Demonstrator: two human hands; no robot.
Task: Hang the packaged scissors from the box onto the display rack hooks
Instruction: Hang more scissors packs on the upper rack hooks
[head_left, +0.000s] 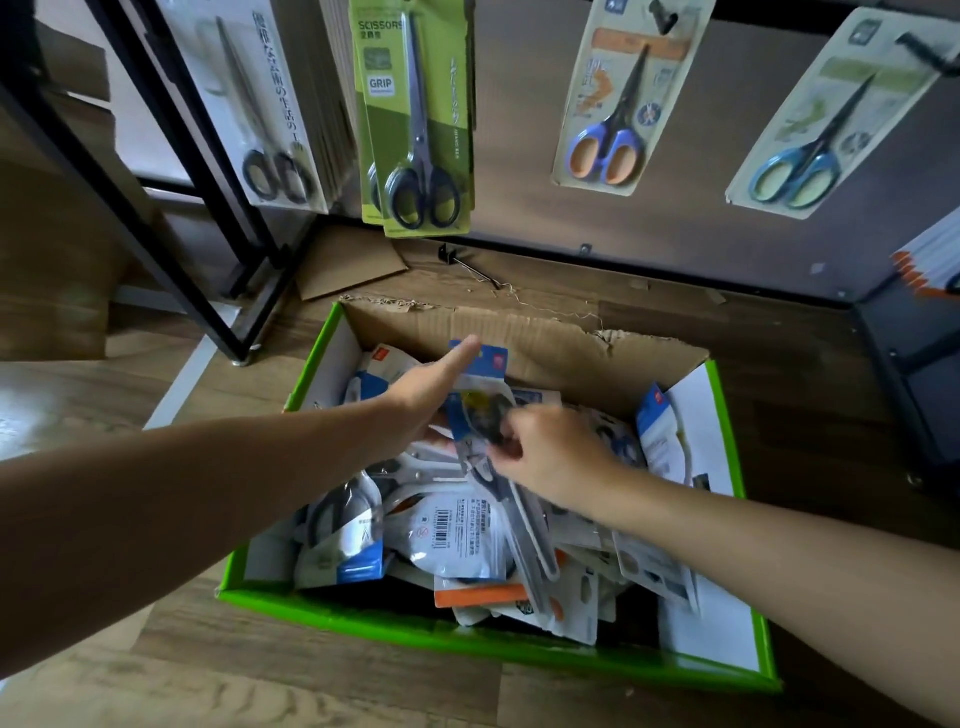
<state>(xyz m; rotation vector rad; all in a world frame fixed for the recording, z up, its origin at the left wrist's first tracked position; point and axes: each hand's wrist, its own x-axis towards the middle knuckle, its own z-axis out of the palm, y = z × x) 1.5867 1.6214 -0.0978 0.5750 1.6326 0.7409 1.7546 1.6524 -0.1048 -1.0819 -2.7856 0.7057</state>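
Both hands met over the green-edged box (457, 642). The left hand (428, 397) gripped a blue-topped scissors pack (491, 366) from its side, thumb lying straight up the card, while the right hand (553, 449) pinched the pack's lower end with curled fingers. The pack stood tilted just above the heap of packaged scissors (457, 535) inside the box. Beyond the box's torn far wall a bare hook (470, 267) jutted from the rack — above it hung a green scissors card (415, 130).
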